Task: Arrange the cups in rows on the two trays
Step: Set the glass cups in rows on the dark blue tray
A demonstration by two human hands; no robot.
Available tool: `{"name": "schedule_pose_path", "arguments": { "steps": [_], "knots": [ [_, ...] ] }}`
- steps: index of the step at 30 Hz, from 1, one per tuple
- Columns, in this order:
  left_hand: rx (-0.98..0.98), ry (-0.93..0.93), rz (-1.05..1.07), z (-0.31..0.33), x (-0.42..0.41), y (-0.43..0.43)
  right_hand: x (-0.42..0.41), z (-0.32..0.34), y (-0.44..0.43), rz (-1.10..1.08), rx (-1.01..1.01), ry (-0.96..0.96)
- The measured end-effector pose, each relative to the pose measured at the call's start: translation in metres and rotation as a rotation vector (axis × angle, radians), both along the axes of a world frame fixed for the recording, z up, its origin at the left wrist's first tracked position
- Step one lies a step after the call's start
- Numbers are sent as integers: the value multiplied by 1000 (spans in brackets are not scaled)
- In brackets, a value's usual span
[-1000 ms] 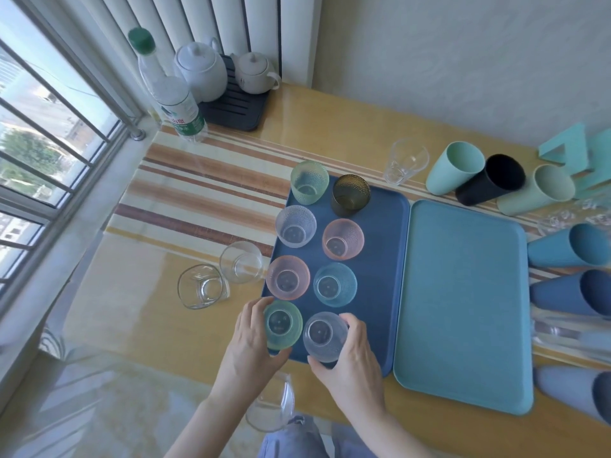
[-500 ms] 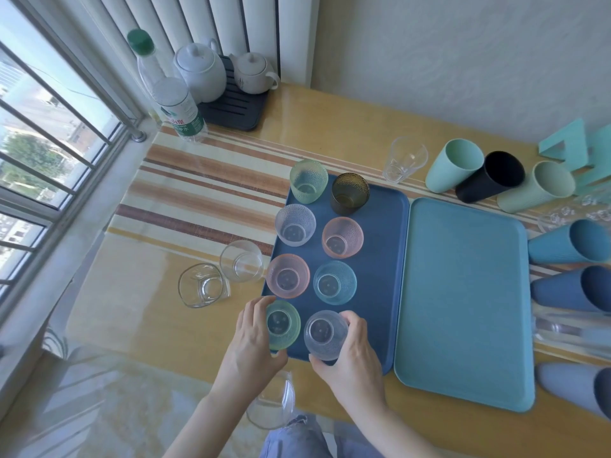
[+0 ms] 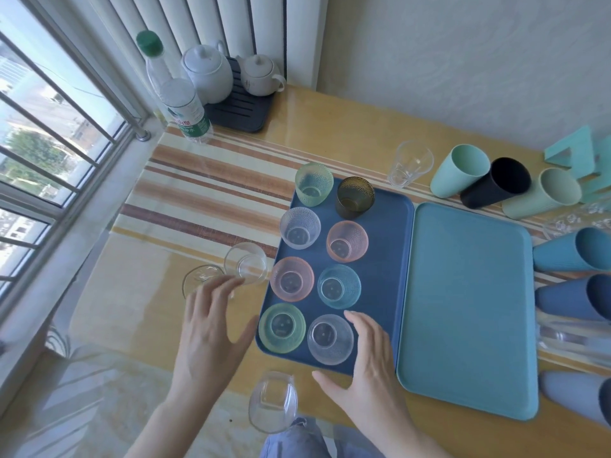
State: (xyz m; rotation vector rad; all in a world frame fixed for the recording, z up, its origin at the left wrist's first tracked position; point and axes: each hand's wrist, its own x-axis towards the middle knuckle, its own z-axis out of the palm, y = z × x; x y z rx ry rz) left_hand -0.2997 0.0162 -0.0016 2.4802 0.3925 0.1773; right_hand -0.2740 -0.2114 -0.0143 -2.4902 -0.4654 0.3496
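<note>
Several small textured cups stand in two rows on the dark blue tray (image 3: 390,259); nearest me are a green cup (image 3: 282,328) and a clear cup (image 3: 330,338). The light blue tray (image 3: 469,309) beside it holds nothing. My left hand (image 3: 211,328) hovers open left of the green cup, its fingertips over a clear glass (image 3: 198,280) on the table. My right hand (image 3: 367,365) is open just right of the clear cup, over the tray's front edge. Another clear glass (image 3: 246,264) stands left of the tray.
A clear glass (image 3: 272,401) lies at the table's front edge between my arms. Tall plastic cups (image 3: 463,175) lie on their sides behind and right of the light blue tray. One clear glass (image 3: 410,163) stands at the back. A water bottle (image 3: 178,97) and teapots (image 3: 208,72) occupy the far left corner.
Both hands have let go of the green and clear front cups and spread open. The left hand moved left toward the clear glasses; the right slid slightly right.
</note>
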Motion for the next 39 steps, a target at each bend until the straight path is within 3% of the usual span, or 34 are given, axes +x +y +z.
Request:
{"name": "schedule_pose_path", "arguments": {
  "steps": [5,9,16,29,34,39],
  "knots": [
    [85,190,-72,-21,42,37,-3,6,13,230,30,-73],
    [118,387,-153,-41,66,49,-30,-12,24,514,-161,-105],
    [95,485,-193,-35,76,41,-62,-42,40,571,-335,-10],
    [54,315,-139,-28,77,47,-60,-43,49,507,-366,-69],
    [66,134,-123,30,84,52,-52,-5,33,373,-162,-33],
    [15,7,-210,97,99,25,9,80,-8,207,71,68]
  ]
}}
